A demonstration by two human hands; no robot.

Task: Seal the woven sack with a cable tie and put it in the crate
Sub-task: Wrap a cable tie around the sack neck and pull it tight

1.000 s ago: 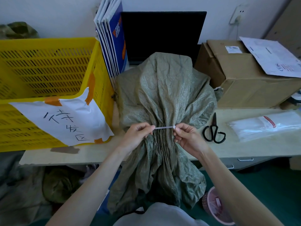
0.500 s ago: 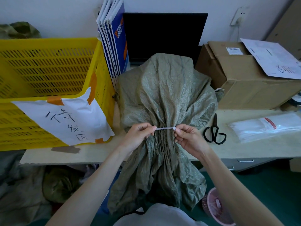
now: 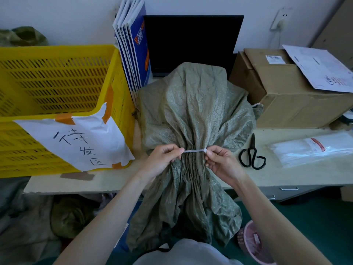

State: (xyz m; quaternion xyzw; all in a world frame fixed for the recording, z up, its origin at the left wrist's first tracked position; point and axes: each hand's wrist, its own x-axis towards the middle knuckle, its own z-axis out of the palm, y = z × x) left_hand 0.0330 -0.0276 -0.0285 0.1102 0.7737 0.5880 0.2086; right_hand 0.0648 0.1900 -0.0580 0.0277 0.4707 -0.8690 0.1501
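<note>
Centrally, a crinkled olive-green woven sack (image 3: 193,119) sits on the pale desk (image 3: 286,176), its gathered, pleated neck hanging over the front edge. A thin white plastic cable tie (image 3: 193,150) stretches straight across the neck. The left hand (image 3: 162,159) pinches the strap's free end between thumb and fingers; the right hand (image 3: 219,159) pinches the small blocky head. Just left of the sack stands a yellow slotted plastic crate (image 3: 57,83) with a taped handwritten paper. Black metal scissors (image 3: 252,153) lie to the right, near a brown cardboard box (image 3: 286,96).
</note>
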